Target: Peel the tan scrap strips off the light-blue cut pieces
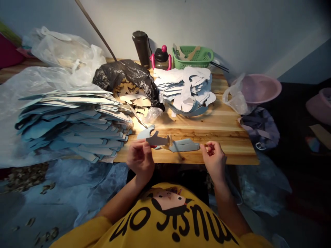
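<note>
Between my two hands, above the front edge of the wooden table, stretches a blue-grey cut sheet piece with a curved left end. My left hand pinches its left part between thumb and fingers. At the other end, my right hand has the narrow tip between thumb and forefinger. A small tan bit shows at the middle of the piece; what it is I cannot make out. To the left lies a tall stack of blue-and-white cut pieces. Behind my hands sits a pile of white cut pieces.
A black plastic bag holds tan scraps. At the back stand a dark tumbler, a pink-handled bottle and a green basket. Pink basin is at the right; clear plastic bags lie at the left.
</note>
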A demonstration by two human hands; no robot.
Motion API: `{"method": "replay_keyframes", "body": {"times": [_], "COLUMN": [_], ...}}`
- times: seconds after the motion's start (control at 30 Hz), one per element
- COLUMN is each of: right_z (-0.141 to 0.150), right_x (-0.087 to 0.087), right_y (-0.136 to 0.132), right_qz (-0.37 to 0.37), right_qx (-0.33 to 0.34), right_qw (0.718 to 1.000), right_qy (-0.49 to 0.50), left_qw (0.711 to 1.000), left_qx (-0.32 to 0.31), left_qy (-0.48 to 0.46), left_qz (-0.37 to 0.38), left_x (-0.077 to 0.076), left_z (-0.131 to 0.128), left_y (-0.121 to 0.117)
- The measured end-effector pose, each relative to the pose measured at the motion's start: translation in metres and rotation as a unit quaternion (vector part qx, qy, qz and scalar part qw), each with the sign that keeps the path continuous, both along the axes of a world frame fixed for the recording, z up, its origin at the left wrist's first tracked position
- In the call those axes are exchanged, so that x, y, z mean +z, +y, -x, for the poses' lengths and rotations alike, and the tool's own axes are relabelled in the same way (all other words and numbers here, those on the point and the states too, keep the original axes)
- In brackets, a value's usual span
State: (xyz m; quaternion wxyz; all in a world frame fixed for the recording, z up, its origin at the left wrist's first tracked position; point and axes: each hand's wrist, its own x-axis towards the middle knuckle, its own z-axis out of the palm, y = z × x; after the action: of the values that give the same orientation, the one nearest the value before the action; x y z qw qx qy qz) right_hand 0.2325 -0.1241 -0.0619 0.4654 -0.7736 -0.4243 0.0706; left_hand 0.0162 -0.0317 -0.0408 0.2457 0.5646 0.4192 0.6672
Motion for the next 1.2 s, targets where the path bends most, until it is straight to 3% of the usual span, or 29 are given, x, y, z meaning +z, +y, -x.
{"method": "replay_keyframes", "body": {"times": [0.03,0.07,0.13,0.23,0.43,0.63,0.77,0.9,1.07,1.2], "right_z": [0.011,0.023,0.044,0.054,0.018,-0.017,-0.025,-0.025,-0.023,-0.023], "right_x": [0.01,0.021,0.041,0.051,0.019,-0.011,-0.026,-0.034,-0.036,-0.034], "right_y": [0.0,0.001,0.003,0.008,0.004,0.004,0.011,0.019,0.026,0.028], "right_qz": [-0.026,-0.044,-0.052,-0.035,-0.016,0.002,0.019,0.011,0.025,0.048], "right_qx": [0.018,0.078,0.212,0.286,0.266,0.2,0.182,0.186,0.188,0.188], "right_qw": [0.998,0.989,0.946,0.9,0.912,0.947,0.961,0.963,0.979,0.98], "right_qy": [0.046,0.114,0.241,0.327,0.313,0.252,0.207,0.197,0.08,0.043], "left_qw": [0.996,0.983,0.953,0.928,0.889,0.873,0.872,0.872,0.879,0.881], "left_qx": [0.02,0.03,0.016,-0.05,-0.216,-0.397,-0.405,-0.401,-0.368,-0.345], "left_qy": [0.062,0.123,0.204,0.265,0.375,0.263,0.19,0.199,0.194,0.199], "left_qz": [-0.068,-0.13,-0.223,-0.259,-0.149,0.108,0.198,0.198,0.233,0.254], "left_x": [-0.001,-0.003,-0.009,-0.014,-0.02,-0.041,-0.044,-0.045,-0.054,-0.06], "left_z": [-0.004,-0.009,-0.017,-0.023,0.002,0.016,0.004,-0.003,-0.006,-0.009], "left_y": [-0.006,-0.013,-0.024,-0.028,0.013,0.035,0.04,0.046,0.049,0.05]}}
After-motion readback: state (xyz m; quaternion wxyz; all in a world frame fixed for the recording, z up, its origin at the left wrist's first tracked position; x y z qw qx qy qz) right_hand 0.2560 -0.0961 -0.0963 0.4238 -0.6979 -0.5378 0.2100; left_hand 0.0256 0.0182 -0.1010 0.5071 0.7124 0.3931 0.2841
